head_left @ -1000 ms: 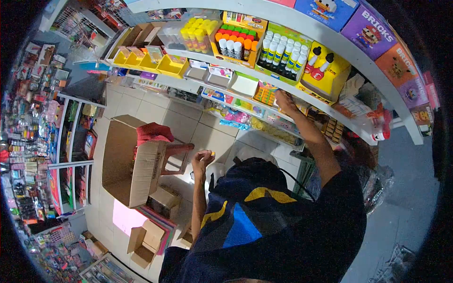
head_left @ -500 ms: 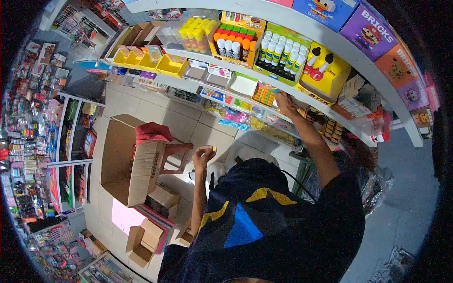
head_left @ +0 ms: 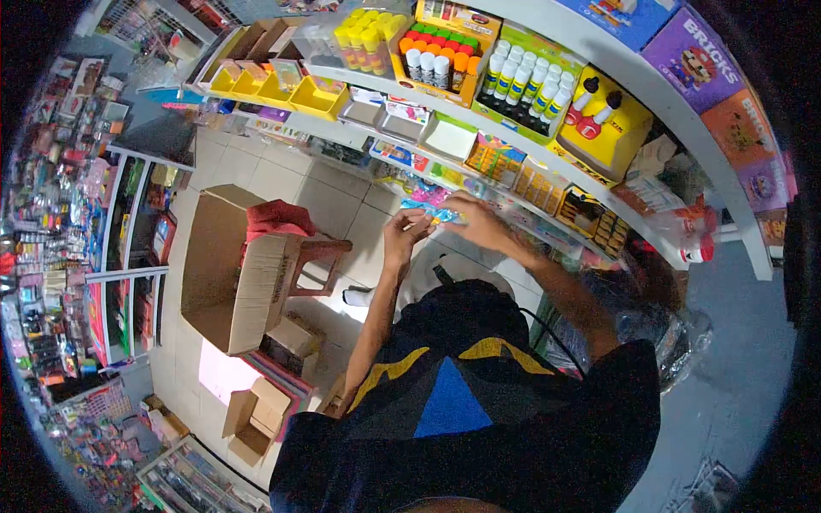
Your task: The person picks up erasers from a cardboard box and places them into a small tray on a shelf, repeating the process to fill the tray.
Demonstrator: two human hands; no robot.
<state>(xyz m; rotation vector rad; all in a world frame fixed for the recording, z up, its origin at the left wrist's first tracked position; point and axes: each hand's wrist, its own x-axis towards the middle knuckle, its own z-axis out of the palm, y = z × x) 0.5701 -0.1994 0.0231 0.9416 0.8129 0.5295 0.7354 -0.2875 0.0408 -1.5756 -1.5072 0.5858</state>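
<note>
Now | hands (head_left: 402,241) (head_left: 481,226) half-curled, nearly meeting | small item (head_left: 439,220), apparently yellowish, pinched between fingertips

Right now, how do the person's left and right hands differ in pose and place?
Pose: the left hand reaches up and rightward in the picture, while the right hand reaches up and leftward.
Place: the left hand is nearer the stool; the right hand is farther from it.
Shared: both are bare, close together, with bent fingers. Their exact grip is too small to tell.
</note>
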